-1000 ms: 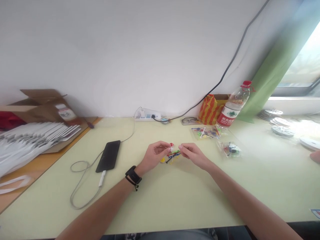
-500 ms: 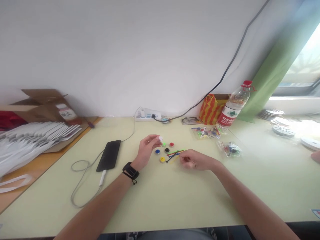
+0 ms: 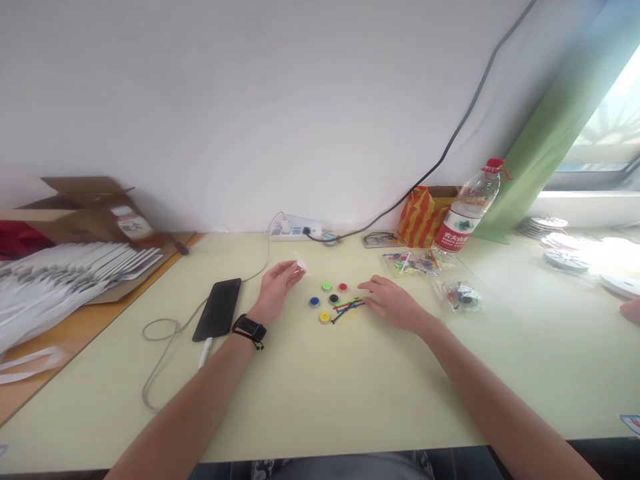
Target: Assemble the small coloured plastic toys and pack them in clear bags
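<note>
My left hand [image 3: 277,288], with a black watch on its wrist, is closed in a pinch on a small white piece [image 3: 301,265]; something clear, perhaps plastic film, shows around it. To its right lie small round discs on the table: blue [image 3: 315,302], green [image 3: 327,287], red [image 3: 343,287], black [image 3: 334,299] and yellow [image 3: 325,318]. Beside them is a loose pile of thin coloured sticks [image 3: 345,309]. My right hand [image 3: 391,303] is open, its fingers stretched toward the right end of the sticks. Whether a fingertip touches them I cannot tell.
A black phone [image 3: 218,310] with a cable lies left. Behind my right hand are clear bags of coloured parts [image 3: 411,263] [image 3: 460,297] and a large water bottle [image 3: 467,208]. A power strip [image 3: 295,231] sits against the wall. Part of another person's hand [image 3: 631,311] shows far right.
My left hand has moved left and slightly away from me, carrying the white piece off from the discs. My right hand has gone from curled to open, fingers stretched left.
</note>
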A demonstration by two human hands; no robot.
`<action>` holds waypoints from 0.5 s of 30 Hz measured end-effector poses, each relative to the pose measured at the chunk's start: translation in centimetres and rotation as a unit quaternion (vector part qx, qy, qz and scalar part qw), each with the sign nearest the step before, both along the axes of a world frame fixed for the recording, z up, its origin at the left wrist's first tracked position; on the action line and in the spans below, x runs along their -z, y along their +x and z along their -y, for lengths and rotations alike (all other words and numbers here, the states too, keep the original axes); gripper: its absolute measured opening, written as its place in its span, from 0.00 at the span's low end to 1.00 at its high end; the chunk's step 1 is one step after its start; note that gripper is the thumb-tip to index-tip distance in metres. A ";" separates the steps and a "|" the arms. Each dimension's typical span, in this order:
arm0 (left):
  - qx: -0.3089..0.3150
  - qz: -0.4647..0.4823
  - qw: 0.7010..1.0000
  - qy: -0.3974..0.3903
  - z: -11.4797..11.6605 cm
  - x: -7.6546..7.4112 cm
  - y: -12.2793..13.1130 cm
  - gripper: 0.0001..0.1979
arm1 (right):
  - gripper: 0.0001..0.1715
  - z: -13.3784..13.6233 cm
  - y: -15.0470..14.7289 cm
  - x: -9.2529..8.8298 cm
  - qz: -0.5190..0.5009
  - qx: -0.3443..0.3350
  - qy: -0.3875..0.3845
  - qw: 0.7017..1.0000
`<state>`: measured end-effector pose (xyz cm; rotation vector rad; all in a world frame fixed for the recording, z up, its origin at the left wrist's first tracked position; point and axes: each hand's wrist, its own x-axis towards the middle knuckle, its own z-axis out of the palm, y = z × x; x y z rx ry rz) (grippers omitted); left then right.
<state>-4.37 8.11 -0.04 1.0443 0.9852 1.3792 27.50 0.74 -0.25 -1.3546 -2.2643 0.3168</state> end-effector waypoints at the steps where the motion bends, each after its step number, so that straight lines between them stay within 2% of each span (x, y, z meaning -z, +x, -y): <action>1: 0.001 -0.028 1.000 0.000 -0.2 0.2 -0.2 0.20 | 0.16 -0.1 0.1 0.2 0.010 -0.009 0.001 1.000; 7: 0.009 -0.172 0.985 0.001 -0.7 1.2 -0.5 0.18 | 0.11 -0.3 0.2 0.3 0.018 -0.027 0.005 0.999; 11: -0.022 -0.269 0.962 0.044 -0.4 1.2 -0.6 0.11 | 0.09 0.1 -0.3 -0.6 -0.041 -0.046 -0.019 0.998; 15: -0.066 -0.321 0.941 0.083 -0.4 1.0 -1.1 0.07 | 0.09 0.7 -1.0 -1.1 -0.068 -0.087 -0.073 0.991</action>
